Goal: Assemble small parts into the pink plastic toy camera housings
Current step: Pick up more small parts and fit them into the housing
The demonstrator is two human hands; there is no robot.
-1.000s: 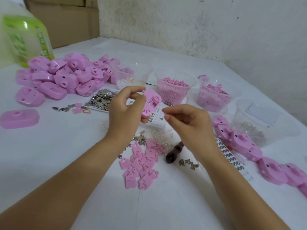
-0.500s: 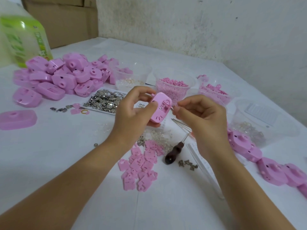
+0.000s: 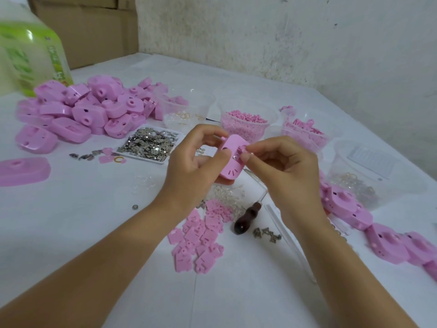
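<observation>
My left hand [image 3: 196,166] grips a pink camera housing [image 3: 230,165] above the middle of the table, its open back turned up. My right hand [image 3: 283,166] pinches a small pink part [image 3: 242,150] between thumb and forefinger and presses it against the upper right of the housing. A pile of flat pink pieces [image 3: 201,235] lies on the table just below my hands. To the far left is a heap of pink housings [image 3: 80,110], and a row of more housings [image 3: 383,230] runs along the right.
A tray of small metal pieces [image 3: 149,144] sits left of my hands. Clear cups at the back hold pink pellets [image 3: 246,123], pink parts [image 3: 305,131] and rings [image 3: 186,114]. A wooden-handled awl [image 3: 247,217] and screws [image 3: 267,234] lie below. A green-labelled bottle [image 3: 30,53] stands far left.
My left hand turned the housing more upright and drew it toward me. My right hand closed in from the right and now has the small pink part against the housing.
</observation>
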